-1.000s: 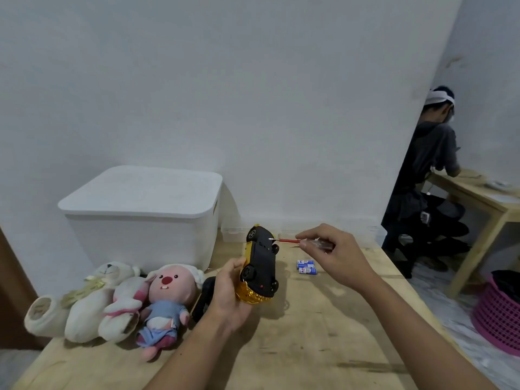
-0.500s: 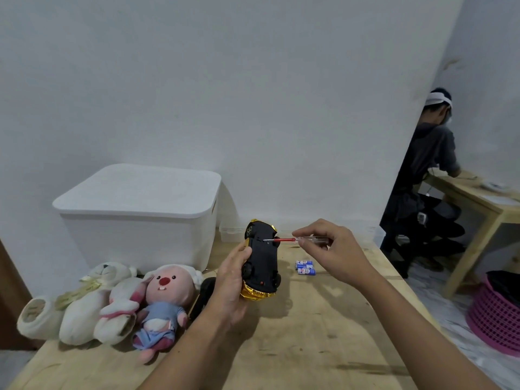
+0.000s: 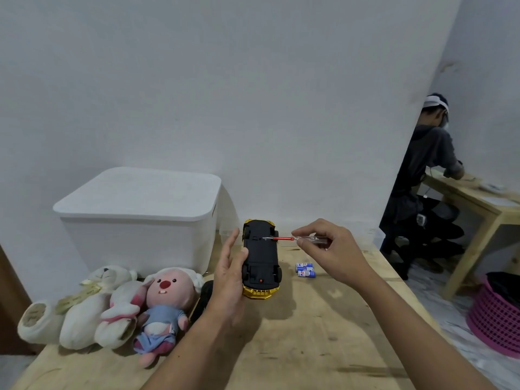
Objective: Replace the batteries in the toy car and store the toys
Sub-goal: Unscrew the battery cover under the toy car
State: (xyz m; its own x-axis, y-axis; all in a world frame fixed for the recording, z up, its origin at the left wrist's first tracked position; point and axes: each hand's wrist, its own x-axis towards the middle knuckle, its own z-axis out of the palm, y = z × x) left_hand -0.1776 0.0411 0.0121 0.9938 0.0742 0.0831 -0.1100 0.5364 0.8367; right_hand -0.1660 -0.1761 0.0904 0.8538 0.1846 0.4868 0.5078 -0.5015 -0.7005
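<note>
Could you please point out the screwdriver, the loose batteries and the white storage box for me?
screwdriver (image 3: pixel 284 238): head view, on its red shaft.
batteries (image 3: pixel 305 270): head view, on the blue-and-white labels, lying on the table.
white storage box (image 3: pixel 140 192): head view, on its closed lid.

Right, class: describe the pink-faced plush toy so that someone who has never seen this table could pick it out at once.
Start at the white lidded storage box at the back left of the wooden table. In front of it lies a row of soft toys. The pink-faced plush is the rightmost, beside the left hand; it alone has a red nose and blue outfit, while its neighbours are cream-white.
</note>
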